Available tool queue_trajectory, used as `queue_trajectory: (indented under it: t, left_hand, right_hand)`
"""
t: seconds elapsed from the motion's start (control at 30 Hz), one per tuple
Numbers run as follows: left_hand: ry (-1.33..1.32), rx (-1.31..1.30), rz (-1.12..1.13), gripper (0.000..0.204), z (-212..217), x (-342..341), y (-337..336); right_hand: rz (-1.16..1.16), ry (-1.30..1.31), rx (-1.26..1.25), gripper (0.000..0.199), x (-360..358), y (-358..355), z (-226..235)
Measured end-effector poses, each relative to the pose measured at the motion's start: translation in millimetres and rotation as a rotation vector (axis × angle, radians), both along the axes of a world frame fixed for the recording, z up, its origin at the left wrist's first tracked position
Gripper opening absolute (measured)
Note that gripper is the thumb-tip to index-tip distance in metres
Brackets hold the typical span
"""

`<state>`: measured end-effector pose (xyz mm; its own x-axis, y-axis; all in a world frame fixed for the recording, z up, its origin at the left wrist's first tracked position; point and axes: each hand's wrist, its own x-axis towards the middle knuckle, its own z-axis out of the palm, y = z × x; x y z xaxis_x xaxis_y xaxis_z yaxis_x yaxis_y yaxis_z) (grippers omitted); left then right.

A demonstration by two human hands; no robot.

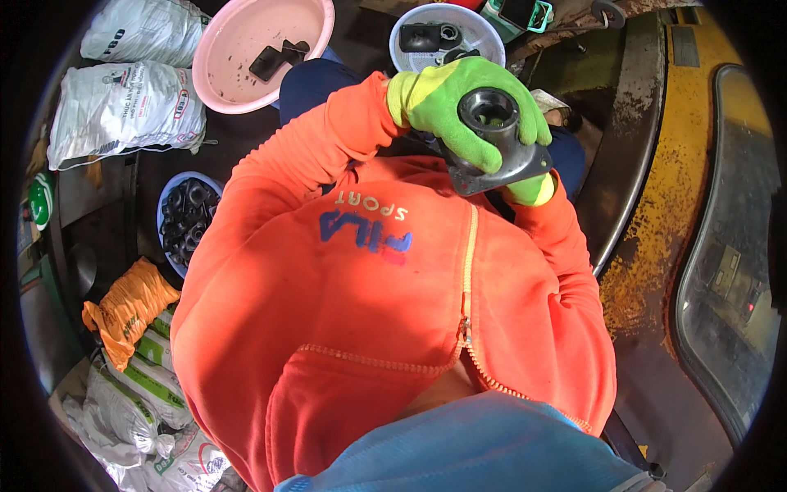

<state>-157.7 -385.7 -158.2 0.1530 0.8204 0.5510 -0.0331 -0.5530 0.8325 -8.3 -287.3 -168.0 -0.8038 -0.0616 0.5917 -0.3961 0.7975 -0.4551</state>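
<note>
Left hand point(459, 107), green glove with yellow cuff, grips a black flanged part point(518, 157): thumb on one side of its round neck, fingers on the other. Neck mouth faces up to the camera; flange with small holes sits lower, tilted. Part is held in front of the chest. Right hand point(533, 190), same kind of glove, just at the part's lower right edge, mostly hidden behind it; can't tell how its fingers stand.

Orange jacket point(344, 320) fills the area below and left of the part; blue cloth point(459, 447) well below it. Above the part, a whitish perforated basket point(412, 63) with black pieces point(420, 38) inside; green container point(502, 25) above and slightly right of the part. Upper left of the part, a pink basin point(238, 37) with a few black pieces in it. Farther left of the part, white sacks point(127, 111) and a blue tub point(160, 217) full of small black parts point(190, 217). Lower left of the part, an orange bag point(131, 303). Right of it, a worn yellow panel point(648, 271) with a window point(730, 262).
</note>
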Motion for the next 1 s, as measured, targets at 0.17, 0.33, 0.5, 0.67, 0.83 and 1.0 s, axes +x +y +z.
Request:
queue_trajectory:
  t: [0.17, 0.33, 0.5, 0.67, 0.83, 1.0]
  left_hand:
    - [-0.011, 0.174, -0.530, 0.047, 2, -3, 23]
    - [0.243, 0.035, -0.246, 0.058, 22, -26, 19]
    - [0.265, 0.014, 0.454, 0.066, 20, -7, 9]
    - [0.206, 0.155, 0.814, 0.045, -3, 25, 11]
    - [0.202, 0.170, 0.780, 0.041, 3, 20, 6]
    - [0.127, 0.030, 0.478, 0.040, 10, 12, -4]
  right_hand:
    - [0.047, -0.090, -0.260, 0.043, 4, -13, -4]
    - [-0.109, 0.050, -0.168, 0.042, -15, -3, 2]
    - [-0.151, 0.048, -0.352, 0.033, -25, 14, 5]
    - [-0.221, 0.082, -0.676, 0.033, -22, -7, -14]
    - [-0.129, -0.016, -0.698, 0.039, -20, -4, -14]
    - [-0.021, -0.177, -0.440, 0.056, -11, 5, -2]
